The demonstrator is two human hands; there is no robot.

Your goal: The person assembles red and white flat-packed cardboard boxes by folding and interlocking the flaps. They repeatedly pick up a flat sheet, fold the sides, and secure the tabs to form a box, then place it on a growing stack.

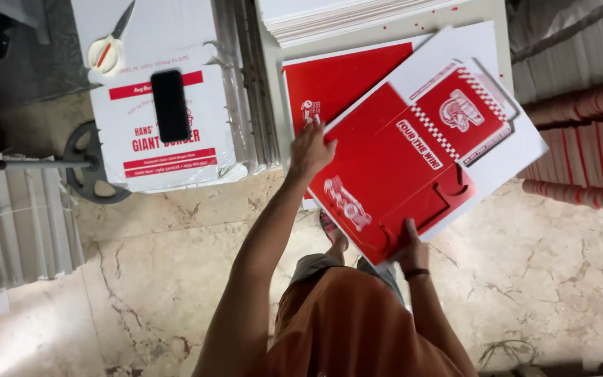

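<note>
Far left: scissors [109,47] and a black phone [171,105] sit on a white flat-packed box stack [169,132], well apart from the work. Centre: left hand [310,149] pinches the upper-left edge of a red die-cut carton blank [392,167], fingers closed on it. Blank is lifted, tilted over another red sheet [336,77] on the table. Right hand [412,246] clamps its near bottom edge. Likely light, semi-stiff, glossy, so slippery; creases easily. Best held at opposite edges, off the cut tabs.
</note>
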